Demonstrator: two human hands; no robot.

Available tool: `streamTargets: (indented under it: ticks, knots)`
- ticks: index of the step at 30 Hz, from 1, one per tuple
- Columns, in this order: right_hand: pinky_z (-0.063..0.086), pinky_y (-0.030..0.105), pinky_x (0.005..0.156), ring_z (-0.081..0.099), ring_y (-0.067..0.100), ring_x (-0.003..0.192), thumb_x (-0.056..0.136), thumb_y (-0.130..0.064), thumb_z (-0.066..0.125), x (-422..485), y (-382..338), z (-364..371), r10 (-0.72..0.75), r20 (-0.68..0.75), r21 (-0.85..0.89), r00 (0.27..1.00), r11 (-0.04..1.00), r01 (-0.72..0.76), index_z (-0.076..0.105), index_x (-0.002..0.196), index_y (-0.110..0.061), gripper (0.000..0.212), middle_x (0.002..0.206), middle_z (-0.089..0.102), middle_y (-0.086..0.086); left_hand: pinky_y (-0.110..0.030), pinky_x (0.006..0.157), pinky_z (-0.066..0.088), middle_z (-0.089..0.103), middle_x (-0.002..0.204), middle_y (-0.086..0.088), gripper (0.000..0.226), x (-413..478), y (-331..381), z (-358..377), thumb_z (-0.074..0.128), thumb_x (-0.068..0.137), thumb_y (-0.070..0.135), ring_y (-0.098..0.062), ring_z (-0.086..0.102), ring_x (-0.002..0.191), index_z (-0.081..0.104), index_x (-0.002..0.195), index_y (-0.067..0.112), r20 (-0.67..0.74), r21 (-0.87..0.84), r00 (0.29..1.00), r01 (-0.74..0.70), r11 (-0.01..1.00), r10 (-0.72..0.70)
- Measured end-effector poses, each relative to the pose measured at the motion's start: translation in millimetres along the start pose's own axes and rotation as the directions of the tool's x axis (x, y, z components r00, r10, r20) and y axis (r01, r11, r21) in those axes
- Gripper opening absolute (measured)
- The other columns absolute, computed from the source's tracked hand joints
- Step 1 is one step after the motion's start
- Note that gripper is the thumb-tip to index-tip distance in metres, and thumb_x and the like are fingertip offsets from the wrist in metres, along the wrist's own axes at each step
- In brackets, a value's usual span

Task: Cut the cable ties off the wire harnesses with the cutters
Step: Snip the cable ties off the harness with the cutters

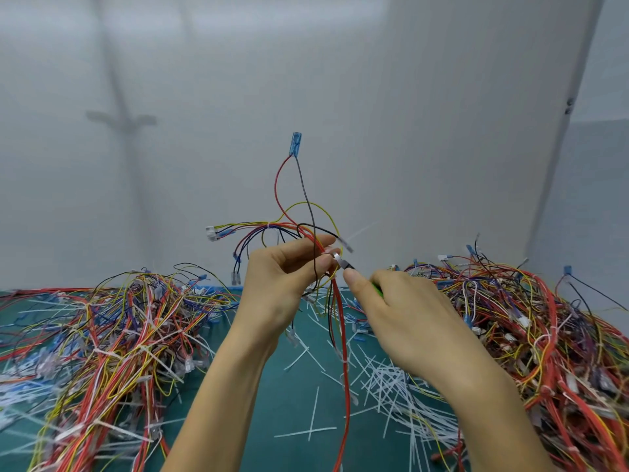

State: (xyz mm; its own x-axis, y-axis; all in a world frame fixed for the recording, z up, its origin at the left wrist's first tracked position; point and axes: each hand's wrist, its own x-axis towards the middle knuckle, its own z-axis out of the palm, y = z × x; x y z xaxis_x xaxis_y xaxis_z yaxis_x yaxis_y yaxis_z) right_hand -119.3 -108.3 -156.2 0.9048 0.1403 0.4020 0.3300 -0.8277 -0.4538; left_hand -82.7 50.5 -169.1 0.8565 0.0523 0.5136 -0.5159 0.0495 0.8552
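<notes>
Centre of frame, raised above green mat (289, 403): wire harness (306, 229), pinched between thumb and fingers of left hand (282, 284). Red bundle trailing down from that pinch and cut off at bottom edge. Topped by blue terminal (295, 144) on red and black leads; white connector (211, 232) sticking out to left.

Just right of the pinch: right hand (405, 311), curled round cutters (342, 262). Only metal tip and a sliver of green handle showing, rest buried in palm. Tip right at left fingertips, against the harness; cannot tell whether blades closed.

Cable tie (360, 232) near tip blurred, pale tail streaking toward upper right; hard to say whether severed.

Lower left: tangled heap of harnesses (112, 335), clipped by frame edge. Right side: second heap (544, 318), likewise clipped. Between them, lower centre-right: loose white ties (391, 379) strewn on mat. Both forearms running out of bottom edge.
</notes>
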Motion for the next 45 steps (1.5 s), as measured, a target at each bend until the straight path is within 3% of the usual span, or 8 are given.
streamTargets:
  ticks: [10,21,26,32,35,38,41,45]
  knots:
    - [0.033,0.04,0.06,0.049,0.028,0.068,0.096,-0.066,0.022,2.2,-0.1,4.7,-0.004,-0.002,-0.005,1.0,1.0,0.004,0.041,0.067,-0.02,0.057,0.066,0.045,0.002,-0.014,0.076,0.053,0.077,0.092,0.001,0.034,-1.1,3.0,1.0,0.072,0.069,0.02,-0.009,0.073,0.089,0.074,0.102,0.011,0.016,-0.024,1.0,-0.001,1.0,0.001]
    - [0.031,0.038,0.054,0.042,0.025,0.058,0.096,-0.066,0.027,2.9,-0.9,4.8,-0.03,-0.018,0.034,0.999,0.999,0.031,0.038,0.06,-0.019,0.06,0.058,0.039,0.001,-0.014,0.077,0.053,0.077,0.093,0.0,0.024,-1.0,2.7,-0.7,0.071,0.083,0.005,-0.01,0.073,0.088,0.074,0.107,0.005,0.024,0.017,0.999,0.025,1.0,-0.025]
    - [0.049,0.045,0.069,0.056,0.032,0.069,0.094,-0.068,0.028,4.5,1.5,6.9,-0.007,-0.02,0.111,1.0,0.994,0.01,0.051,0.063,-0.012,0.068,0.066,0.057,0.009,-0.013,0.077,0.052,0.077,0.093,0.0,0.023,-1.8,4.3,-1.0,0.07,0.084,0.004,-0.009,0.073,0.088,0.073,0.107,0.006,0.031,0.014,0.999,0.026,1.0,-0.026]
    - [0.047,0.041,0.067,0.057,0.032,0.067,0.091,-0.07,0.026,4.8,1.8,6.9,0.01,0.018,0.115,1.0,0.993,-0.012,0.065,0.074,-0.007,0.076,0.059,0.052,0.01,-0.015,0.077,0.053,0.077,0.091,0.0,0.019,-0.6,3.4,-4.3,0.068,0.085,0.004,-0.011,0.073,0.087,0.074,0.099,0.014,0.022,0.006,0.999,0.033,0.999,-0.033]
    - [0.047,0.037,0.065,0.06,0.03,0.068,0.088,-0.073,0.026,7.6,2.6,7.2,0.073,-0.022,0.188,0.997,0.98,-0.068,0.067,0.076,-0.007,0.078,0.064,0.061,0.012,-0.017,0.077,0.054,0.077,0.089,-0.002,0.015,0.7,2.7,-8.3,0.071,0.081,0.013,-0.015,0.073,0.086,0.074,0.096,0.014,0.007,-0.069,0.998,0.055,0.996,-0.055]
    - [0.052,0.048,0.074,0.061,0.031,0.068,0.08,-0.077,0.037,11.1,3.2,10.4,0.141,-0.003,0.382,0.99,0.915,-0.129,0.068,0.088,-0.002,0.082,0.084,0.069,0.019,-0.026,0.081,0.055,0.074,0.079,-0.003,0.022,3.1,1.0,-11.7,0.07,0.074,0.025,-0.017,0.072,0.087,0.071,0.09,0.011,-0.027,-0.184,0.993,0.105,0.977,-0.111]
    - [0.054,0.055,0.071,0.05,0.02,0.063,0.086,-0.052,0.061,12.4,2.1,16.2,0.169,0.084,0.581,0.982,0.793,-0.186,0.069,0.084,-0.005,0.048,0.087,0.07,0.019,-0.023,0.071,0.053,0.07,0.072,0.001,0.019,5.9,1.9,-13.3,0.064,0.076,0.028,-0.012,0.069,0.081,0.063,0.086,0.012,-0.042,-0.323,0.985,0.144,0.935,-0.166]
    - [0.049,0.034,0.06,0.052,0.012,0.058,0.09,-0.022,0.068,12.1,-1.8,22.5,0.16,0.177,0.724,0.971,0.647,-0.238,0.071,0.084,-0.018,0.008,0.075,0.075,0.0,-0.03,0.082,0.047,0.057,0.074,0.002,0.012,6.2,6.0,-16.6,0.058,0.082,0.025,-0.013,0.066,0.079,0.055,0.085,0.013,0.028,-0.499,0.983,0.17,0.85,-0.18]
